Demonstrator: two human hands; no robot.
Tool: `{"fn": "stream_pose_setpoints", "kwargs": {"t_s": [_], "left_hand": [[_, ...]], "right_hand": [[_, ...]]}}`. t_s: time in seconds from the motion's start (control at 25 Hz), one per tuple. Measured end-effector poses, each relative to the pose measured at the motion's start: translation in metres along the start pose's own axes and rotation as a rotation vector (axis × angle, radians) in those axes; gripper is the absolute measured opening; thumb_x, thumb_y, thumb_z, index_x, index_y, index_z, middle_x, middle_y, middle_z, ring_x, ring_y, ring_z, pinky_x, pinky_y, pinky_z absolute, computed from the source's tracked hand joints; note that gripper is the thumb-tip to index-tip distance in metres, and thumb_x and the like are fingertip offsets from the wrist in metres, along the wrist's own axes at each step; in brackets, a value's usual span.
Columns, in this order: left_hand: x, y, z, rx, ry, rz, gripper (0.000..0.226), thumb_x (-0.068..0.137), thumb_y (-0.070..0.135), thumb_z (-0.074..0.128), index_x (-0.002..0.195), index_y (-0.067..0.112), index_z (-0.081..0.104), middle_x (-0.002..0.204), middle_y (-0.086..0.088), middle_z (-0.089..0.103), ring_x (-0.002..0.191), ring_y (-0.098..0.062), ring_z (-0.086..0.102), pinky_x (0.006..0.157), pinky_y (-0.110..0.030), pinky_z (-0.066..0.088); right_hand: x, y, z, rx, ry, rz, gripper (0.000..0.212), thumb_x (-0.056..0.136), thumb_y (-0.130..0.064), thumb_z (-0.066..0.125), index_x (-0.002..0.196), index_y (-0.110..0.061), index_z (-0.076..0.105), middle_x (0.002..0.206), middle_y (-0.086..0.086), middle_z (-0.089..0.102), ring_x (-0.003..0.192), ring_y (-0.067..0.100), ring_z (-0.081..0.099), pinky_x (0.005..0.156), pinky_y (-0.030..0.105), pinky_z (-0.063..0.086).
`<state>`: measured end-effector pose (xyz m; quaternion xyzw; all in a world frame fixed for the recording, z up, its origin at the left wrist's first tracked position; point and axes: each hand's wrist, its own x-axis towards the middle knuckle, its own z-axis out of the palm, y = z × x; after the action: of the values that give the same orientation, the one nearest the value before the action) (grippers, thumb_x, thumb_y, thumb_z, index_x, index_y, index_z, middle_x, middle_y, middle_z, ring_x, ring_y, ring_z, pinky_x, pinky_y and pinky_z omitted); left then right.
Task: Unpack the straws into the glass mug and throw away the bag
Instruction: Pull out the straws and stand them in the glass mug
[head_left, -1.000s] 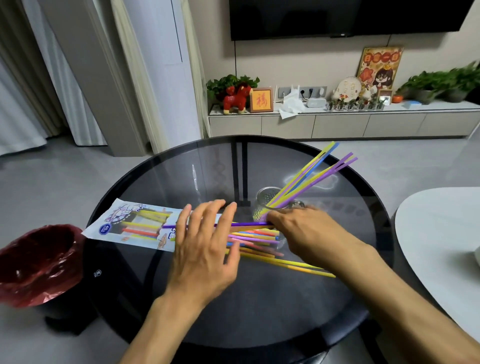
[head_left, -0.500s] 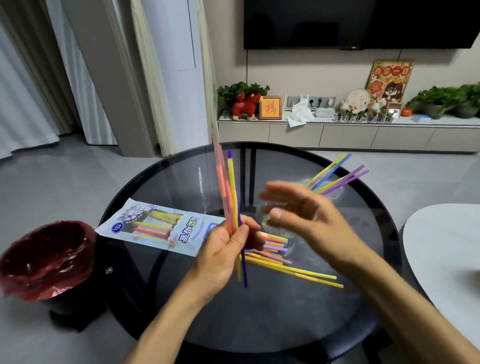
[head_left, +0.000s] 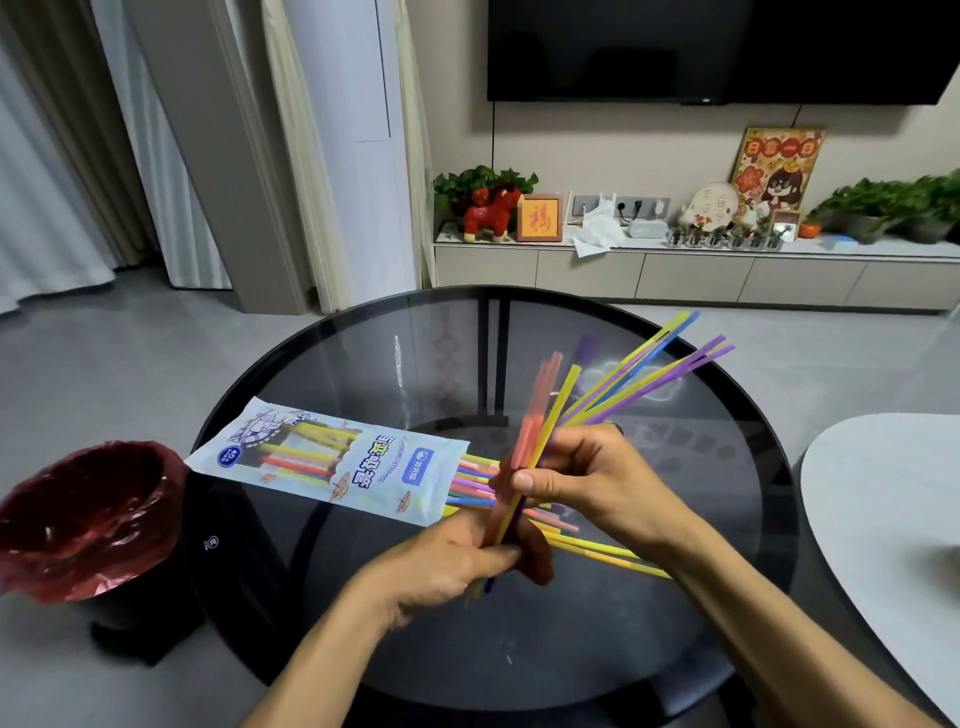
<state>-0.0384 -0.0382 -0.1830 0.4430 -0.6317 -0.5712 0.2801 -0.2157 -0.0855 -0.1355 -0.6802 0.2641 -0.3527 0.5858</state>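
Note:
My left hand (head_left: 447, 564) grips the lower end of a small bundle of straws (head_left: 540, 426), pink, yellow and dark blue, held nearly upright above the table. My right hand (head_left: 592, 480) pinches the same bundle higher up. The straw bag (head_left: 332, 460) lies flat on the round glass table (head_left: 363, 353), open end toward my hands, with several straws still inside. Loose straws (head_left: 597, 548) lie on the glass under my hands. More straws (head_left: 654, 366) fan out up and right from the glass mug, which my right hand hides.
A bin with a red liner (head_left: 88, 519) stands on the floor left of the table. A white table (head_left: 883, 519) sits at the right. A low cabinet (head_left: 696, 275) with ornaments lines the far wall.
My left hand lifted a few straws off the table and stood them up. My right hand left the mug and closed on the same bundle, which now tilts to the right.

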Motion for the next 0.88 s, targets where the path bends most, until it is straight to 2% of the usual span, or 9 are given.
{"fn": "stream_pose_setpoints", "kwargs": {"t_s": [0.16,0.32,0.4,0.48,0.56,0.6,0.72,0.8,0.88], "left_hand": [[0.005,-0.012,-0.006,-0.137,-0.068,-0.008,0.022,0.094,0.010,0.046,0.107,0.003,0.063,0.103,-0.016,0.068,0.102,-0.031,0.066,0.096,-0.038,0.049],[0.007,-0.013,-0.007,-0.104,0.006,-0.031,0.020,0.096,0.012,0.052,0.112,0.006,0.063,0.106,-0.010,0.071,0.102,-0.023,0.067,0.096,-0.036,0.050],[0.007,-0.010,-0.012,-0.100,0.195,-0.009,0.024,0.088,0.023,0.064,0.112,0.023,0.066,0.110,0.000,0.073,0.107,-0.016,0.066,0.098,-0.032,0.049],[0.009,-0.008,-0.020,-0.110,0.493,0.022,0.024,0.084,0.026,0.068,0.108,0.029,0.067,0.107,0.004,0.073,0.106,-0.013,0.066,0.096,-0.032,0.050],[0.008,-0.008,-0.025,0.052,0.758,0.004,0.018,0.087,0.022,0.065,0.104,0.028,0.067,0.107,0.007,0.071,0.105,-0.011,0.065,0.093,-0.030,0.051],[0.008,-0.010,-0.025,0.219,0.805,-0.005,0.019,0.088,0.021,0.063,0.106,0.026,0.066,0.111,0.008,0.068,0.107,-0.011,0.062,0.094,-0.029,0.049],[0.010,-0.025,-0.021,0.746,0.665,-0.067,0.039,0.091,0.028,0.058,0.129,0.024,0.051,0.142,0.003,0.048,0.133,-0.018,0.039,0.110,-0.033,0.033],[0.013,-0.033,-0.017,0.939,0.551,-0.193,0.056,0.092,0.038,0.053,0.143,0.028,0.033,0.158,0.000,0.022,0.147,-0.020,0.015,0.119,-0.042,0.018],[0.013,-0.036,-0.015,1.020,0.502,-0.244,0.064,0.093,0.044,0.049,0.148,0.031,0.020,0.162,0.001,0.009,0.149,-0.021,0.004,0.120,-0.044,0.012]], "right_hand": [[0.003,0.003,-0.001,0.063,0.028,0.048,0.014,0.087,0.006,0.061,0.100,0.005,0.067,0.086,0.007,0.078,0.082,0.016,0.074,0.067,0.022,0.057],[0.008,0.004,-0.001,-0.019,0.125,0.072,0.011,0.087,-0.001,0.064,0.096,-0.004,0.070,0.087,0.010,0.078,0.081,0.020,0.075,0.068,0.029,0.060],[0.012,-0.001,-0.016,0.054,0.354,0.001,0.010,0.088,-0.003,0.063,0.094,-0.006,0.070,0.084,0.009,0.078,0.078,0.021,0.075,0.067,0.030,0.061],[0.014,-0.010,-0.044,0.267,0.655,-0.110,0.008,0.090,-0.006,0.061,0.092,-0.007,0.068,0.079,0.006,0.078,0.076,0.019,0.074,0.067,0.028,0.061],[0.011,-0.013,-0.069,0.347,0.890,-0.192,0.006,0.090,-0.009,0.063,0.090,-0.009,0.068,0.074,0.003,0.076,0.075,0.019,0.072,0.071,0.032,0.060],[0.010,-0.009,-0.075,0.310,0.958,-0.200,0.005,0.090,-0.009,0.064,0.088,-0.010,0.069,0.073,0.003,0.075,0.075,0.020,0.072,0.073,0.034,0.060],[0.015,0.012,-0.071,0.146,1.012,-0.112,0.009,0.089,-0.007,0.065,0.083,-0.011,0.069,0.076,0.012,0.070,0.076,0.025,0.069,0.075,0.038,0.061],[0.024,0.019,-0.066,0.107,0.991,-0.036,0.009,0.089,-0.005,0.065,0.082,-0.007,0.069,0.076,0.014,0.069,0.071,0.025,0.070,0.071,0.036,0.062],[0.031,0.025,-0.065,0.057,0.968,0.018,0.007,0.089,-0.006,0.066,0.082,-0.004,0.069,0.077,0.014,0.071,0.068,0.024,0.072,0.069,0.036,0.062]]}}
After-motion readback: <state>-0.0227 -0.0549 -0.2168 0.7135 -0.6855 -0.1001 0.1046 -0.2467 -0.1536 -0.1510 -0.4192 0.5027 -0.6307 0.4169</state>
